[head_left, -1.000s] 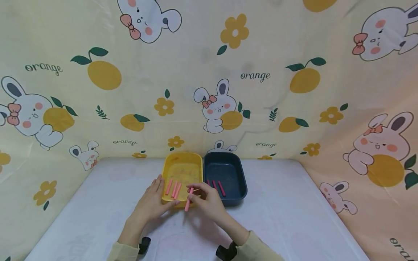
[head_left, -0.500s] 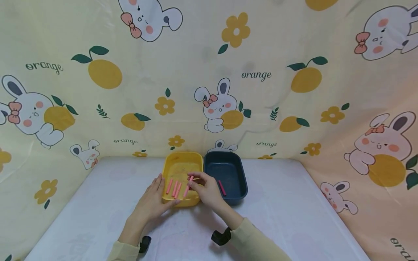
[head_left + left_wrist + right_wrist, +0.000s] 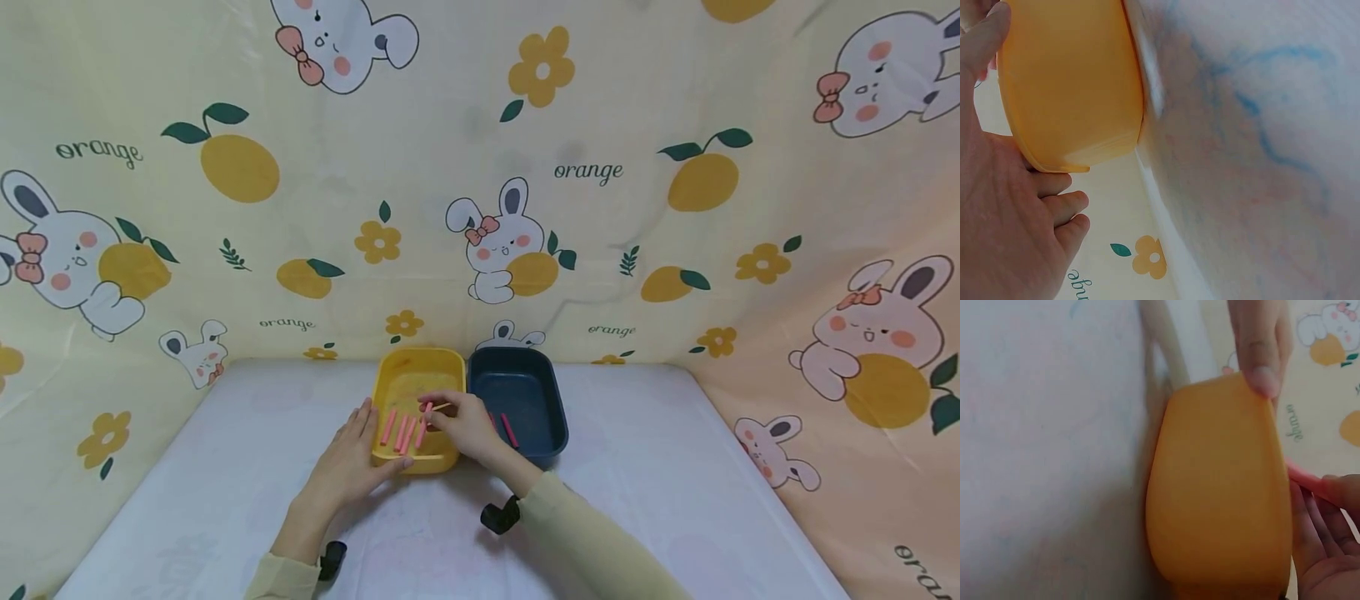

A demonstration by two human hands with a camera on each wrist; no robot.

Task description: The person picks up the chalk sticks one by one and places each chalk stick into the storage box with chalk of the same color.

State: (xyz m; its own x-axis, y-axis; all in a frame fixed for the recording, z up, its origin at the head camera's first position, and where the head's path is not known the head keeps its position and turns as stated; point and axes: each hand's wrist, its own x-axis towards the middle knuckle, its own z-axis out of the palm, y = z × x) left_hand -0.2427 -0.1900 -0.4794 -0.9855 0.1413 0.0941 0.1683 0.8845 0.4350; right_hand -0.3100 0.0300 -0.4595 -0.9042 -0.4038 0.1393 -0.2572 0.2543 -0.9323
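A yellow tray (image 3: pixel 420 367) holds several pink sticks (image 3: pixel 390 428) side by side near its left front. My left hand (image 3: pixel 345 467) grips its left front corner, thumb over the front rim and fingers along the left side; the left wrist view shows those fingertips against the tray's outer wall (image 3: pixel 1072 75). My right hand (image 3: pixel 468 425) is over the tray's right half and pinches one more pink stick (image 3: pixel 422 432) between thumb and fingers, slanted to the right of the others. In the right wrist view this held stick (image 3: pixel 1304 477) overlaps the tray's rim.
A dark blue tray (image 3: pixel 559 408) stands close against the yellow one on the right, with darker pink sticks (image 3: pixel 510 431) in it, partly hidden by my right hand. Behind both trays rises a patterned cloth backdrop (image 3: pixel 592 250). A pale cover (image 3: pixel 637 483) lies on the table.
My right hand has carried the pink stick from the yellow tray's front rim up and inward, then left, closer to the other sticks. The left hand has stayed in place.
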